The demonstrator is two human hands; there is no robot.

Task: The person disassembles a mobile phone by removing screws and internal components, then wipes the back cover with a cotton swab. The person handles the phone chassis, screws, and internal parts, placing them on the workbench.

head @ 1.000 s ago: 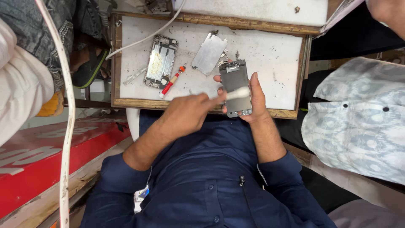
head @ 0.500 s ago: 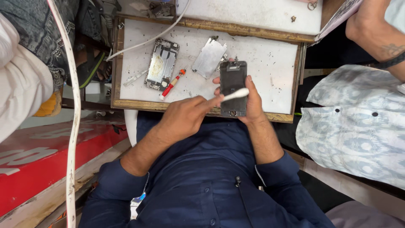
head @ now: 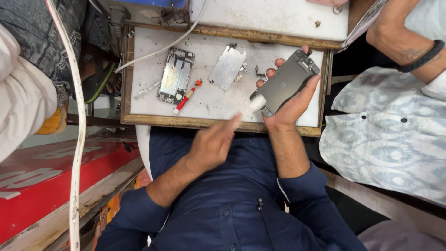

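Left hand over the tray's near edge, fingers together and pinched on a white brush — tip touching the bottom corner of the screen. Right hand clamped round that screen, held tilted above the tray's right end, dark back facing up, fingertips curled over its far edge. On the tray: phone shell at left, red screwdriver just beside it, metal plate mid-tray, white cable crossing the far-left corner — another person's arm at upper right, well apart.
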